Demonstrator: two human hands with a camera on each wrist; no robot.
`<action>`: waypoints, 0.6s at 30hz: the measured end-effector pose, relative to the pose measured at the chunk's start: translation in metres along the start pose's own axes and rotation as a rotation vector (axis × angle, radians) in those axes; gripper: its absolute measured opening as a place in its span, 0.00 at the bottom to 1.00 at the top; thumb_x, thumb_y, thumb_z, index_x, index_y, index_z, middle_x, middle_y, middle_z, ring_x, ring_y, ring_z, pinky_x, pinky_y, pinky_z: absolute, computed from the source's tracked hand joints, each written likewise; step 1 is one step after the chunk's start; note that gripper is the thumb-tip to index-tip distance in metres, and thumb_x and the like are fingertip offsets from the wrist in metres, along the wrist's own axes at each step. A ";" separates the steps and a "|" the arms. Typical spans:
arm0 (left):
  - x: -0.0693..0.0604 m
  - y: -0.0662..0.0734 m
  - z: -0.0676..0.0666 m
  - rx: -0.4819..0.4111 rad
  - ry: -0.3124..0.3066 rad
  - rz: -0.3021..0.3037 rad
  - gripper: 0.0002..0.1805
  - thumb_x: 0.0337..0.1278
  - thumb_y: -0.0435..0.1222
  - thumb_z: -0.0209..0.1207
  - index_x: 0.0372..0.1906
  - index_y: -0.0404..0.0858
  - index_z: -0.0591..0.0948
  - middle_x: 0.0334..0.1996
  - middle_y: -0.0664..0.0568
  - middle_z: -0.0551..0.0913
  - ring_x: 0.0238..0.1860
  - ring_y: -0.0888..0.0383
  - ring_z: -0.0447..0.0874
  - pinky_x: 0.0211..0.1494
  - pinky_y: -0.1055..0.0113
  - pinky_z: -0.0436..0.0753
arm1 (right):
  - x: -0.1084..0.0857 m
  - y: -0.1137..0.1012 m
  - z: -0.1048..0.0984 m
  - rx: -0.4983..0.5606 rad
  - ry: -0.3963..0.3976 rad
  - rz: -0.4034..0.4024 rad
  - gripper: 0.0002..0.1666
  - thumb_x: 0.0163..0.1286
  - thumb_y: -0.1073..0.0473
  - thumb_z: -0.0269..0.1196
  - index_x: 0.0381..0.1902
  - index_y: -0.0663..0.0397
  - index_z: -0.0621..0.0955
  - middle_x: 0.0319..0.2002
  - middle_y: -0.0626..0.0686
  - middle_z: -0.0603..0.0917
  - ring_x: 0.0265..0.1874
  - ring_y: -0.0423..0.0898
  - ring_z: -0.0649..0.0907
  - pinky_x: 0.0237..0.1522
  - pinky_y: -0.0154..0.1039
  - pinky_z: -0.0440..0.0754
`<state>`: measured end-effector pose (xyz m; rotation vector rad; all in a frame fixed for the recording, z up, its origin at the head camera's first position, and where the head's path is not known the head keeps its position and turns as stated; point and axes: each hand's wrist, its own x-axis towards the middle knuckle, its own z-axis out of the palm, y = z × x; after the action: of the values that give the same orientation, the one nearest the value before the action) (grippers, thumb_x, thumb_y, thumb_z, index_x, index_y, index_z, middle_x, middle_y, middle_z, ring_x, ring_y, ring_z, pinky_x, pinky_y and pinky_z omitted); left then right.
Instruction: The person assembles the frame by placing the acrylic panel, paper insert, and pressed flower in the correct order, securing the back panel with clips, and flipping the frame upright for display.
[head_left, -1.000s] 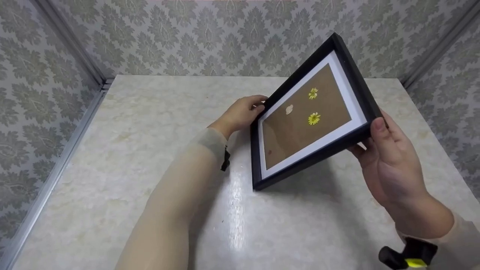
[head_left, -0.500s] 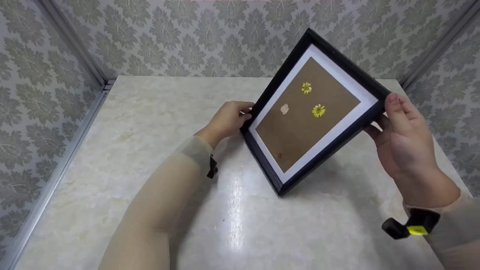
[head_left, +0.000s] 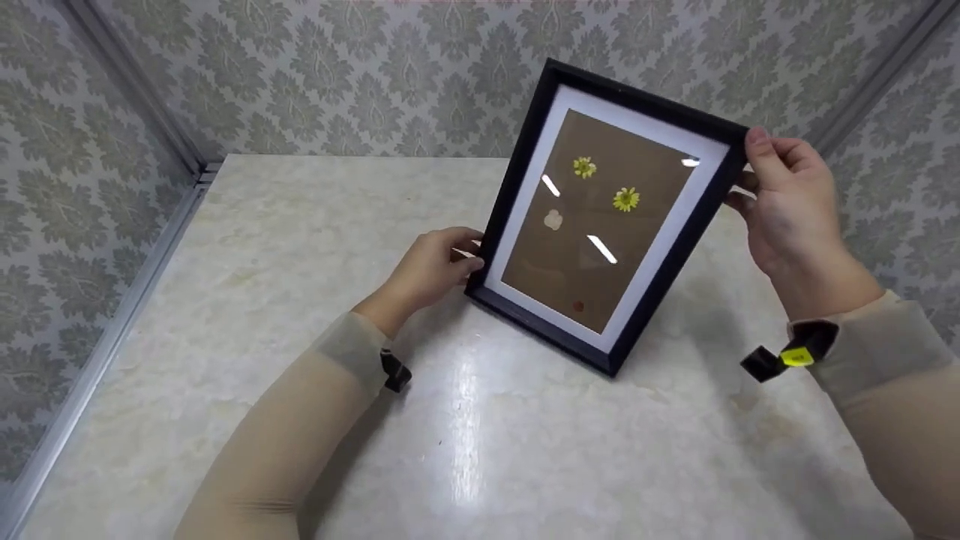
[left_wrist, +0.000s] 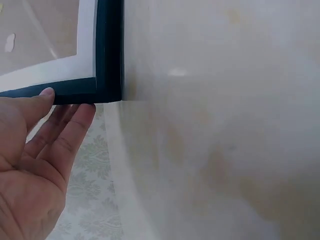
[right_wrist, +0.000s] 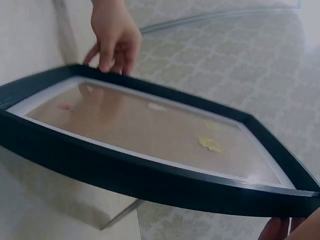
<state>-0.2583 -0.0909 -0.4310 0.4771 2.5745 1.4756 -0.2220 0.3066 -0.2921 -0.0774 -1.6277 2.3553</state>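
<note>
A black picture frame with a white mat and brown backing is held tilted over the table, its front facing me. Behind the glazing are two yellow flowers, a pale petal-like piece and a small reddish piece. My left hand pinches the frame's left edge near the lower left corner; thumb in front, as the left wrist view shows. At the upper right corner my right hand grips the frame, thumb on the front and fingers behind. Whether the lowest corner touches the table is unclear.
A pale marbled table lies below, with a bright light reflection. Leaf-patterned walls stand behind it and at both sides. A metal rail runs along the left edge. Black wrist straps sit on both sleeves.
The frame has turned so its front faces me more fully. My right hand has risen with the upper right corner, while my left hand has shifted left and toward me. Light reflections now show on the glazing.
</note>
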 end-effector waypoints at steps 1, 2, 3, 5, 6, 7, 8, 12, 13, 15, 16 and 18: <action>-0.002 0.000 0.002 -0.020 -0.010 -0.007 0.26 0.81 0.28 0.65 0.78 0.34 0.80 0.66 0.39 0.90 0.64 0.44 0.93 0.57 0.62 0.98 | 0.004 0.000 0.001 -0.015 0.008 0.007 0.17 0.80 0.52 0.72 0.50 0.57 0.79 0.46 0.50 0.86 0.34 0.46 0.87 0.38 0.38 0.85; -0.005 0.000 0.003 -0.036 -0.020 -0.014 0.27 0.80 0.28 0.65 0.79 0.33 0.80 0.66 0.38 0.89 0.64 0.44 0.93 0.57 0.63 0.98 | 0.008 -0.001 0.002 -0.036 0.015 0.012 0.17 0.80 0.51 0.72 0.50 0.57 0.79 0.45 0.49 0.86 0.34 0.45 0.87 0.39 0.38 0.85; -0.007 0.000 0.004 -0.050 -0.029 -0.021 0.27 0.80 0.27 0.65 0.79 0.33 0.79 0.67 0.38 0.89 0.64 0.44 0.93 0.57 0.64 0.98 | 0.012 -0.001 0.004 -0.047 0.018 0.019 0.17 0.80 0.50 0.71 0.50 0.56 0.80 0.46 0.49 0.85 0.34 0.45 0.87 0.39 0.38 0.85; -0.013 -0.001 0.005 -0.067 -0.044 -0.031 0.28 0.80 0.27 0.65 0.80 0.32 0.78 0.67 0.38 0.89 0.63 0.44 0.93 0.57 0.64 0.98 | 0.019 0.000 0.008 -0.075 0.019 0.027 0.16 0.81 0.49 0.70 0.49 0.56 0.81 0.46 0.49 0.84 0.35 0.44 0.86 0.40 0.37 0.83; -0.016 -0.001 0.005 -0.083 -0.052 -0.036 0.29 0.80 0.27 0.66 0.80 0.32 0.78 0.66 0.38 0.89 0.63 0.44 0.93 0.56 0.64 0.98 | 0.023 0.001 0.010 -0.083 0.021 0.029 0.16 0.81 0.49 0.70 0.49 0.55 0.82 0.46 0.49 0.84 0.35 0.44 0.86 0.40 0.37 0.83; -0.019 -0.001 0.006 -0.098 -0.060 -0.041 0.28 0.80 0.27 0.66 0.79 0.31 0.78 0.66 0.37 0.89 0.63 0.44 0.93 0.56 0.64 0.98 | 0.026 0.001 0.013 -0.089 0.021 0.029 0.16 0.81 0.48 0.71 0.47 0.55 0.82 0.46 0.49 0.84 0.35 0.44 0.85 0.39 0.37 0.82; -0.022 -0.002 0.006 -0.106 -0.067 -0.048 0.28 0.80 0.27 0.66 0.79 0.31 0.78 0.66 0.37 0.89 0.62 0.44 0.93 0.56 0.64 0.98 | 0.030 0.002 0.015 -0.101 0.018 0.026 0.16 0.81 0.48 0.70 0.46 0.55 0.83 0.45 0.49 0.83 0.35 0.44 0.85 0.39 0.36 0.81; -0.038 -0.004 0.005 -0.125 -0.072 -0.076 0.25 0.79 0.29 0.68 0.75 0.31 0.80 0.62 0.38 0.89 0.59 0.45 0.92 0.56 0.63 0.98 | 0.043 0.007 0.030 -0.147 -0.014 0.036 0.15 0.82 0.47 0.69 0.46 0.54 0.86 0.46 0.48 0.84 0.38 0.44 0.84 0.39 0.36 0.82; -0.042 -0.004 0.004 -0.117 -0.067 -0.080 0.24 0.79 0.30 0.68 0.74 0.32 0.80 0.62 0.39 0.89 0.59 0.46 0.92 0.56 0.62 0.98 | 0.047 0.008 0.034 -0.154 -0.027 0.045 0.15 0.82 0.47 0.69 0.48 0.54 0.87 0.46 0.48 0.84 0.38 0.44 0.84 0.39 0.36 0.82; -0.049 -0.006 0.005 -0.096 -0.055 -0.079 0.23 0.78 0.31 0.70 0.72 0.32 0.81 0.60 0.40 0.89 0.57 0.48 0.93 0.55 0.62 0.98 | 0.052 0.010 0.041 -0.155 -0.054 0.065 0.15 0.83 0.48 0.68 0.50 0.54 0.88 0.46 0.48 0.85 0.38 0.45 0.84 0.39 0.36 0.84; -0.051 -0.006 0.005 -0.082 -0.049 -0.074 0.23 0.78 0.31 0.70 0.71 0.32 0.82 0.60 0.40 0.90 0.57 0.48 0.93 0.55 0.62 0.98 | 0.054 0.010 0.043 -0.150 -0.065 0.071 0.15 0.83 0.48 0.68 0.50 0.54 0.88 0.45 0.48 0.86 0.37 0.45 0.84 0.38 0.37 0.84; -0.054 -0.006 0.005 -0.063 -0.042 -0.058 0.23 0.77 0.32 0.71 0.71 0.33 0.82 0.60 0.40 0.90 0.56 0.49 0.94 0.55 0.62 0.98 | 0.057 0.009 0.046 -0.135 -0.087 0.077 0.14 0.84 0.49 0.68 0.48 0.55 0.88 0.43 0.48 0.86 0.35 0.45 0.84 0.37 0.37 0.84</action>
<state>-0.2079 -0.1078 -0.4410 0.4178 2.4795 1.5056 -0.2876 0.2762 -0.2775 -0.0664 -1.8556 2.3329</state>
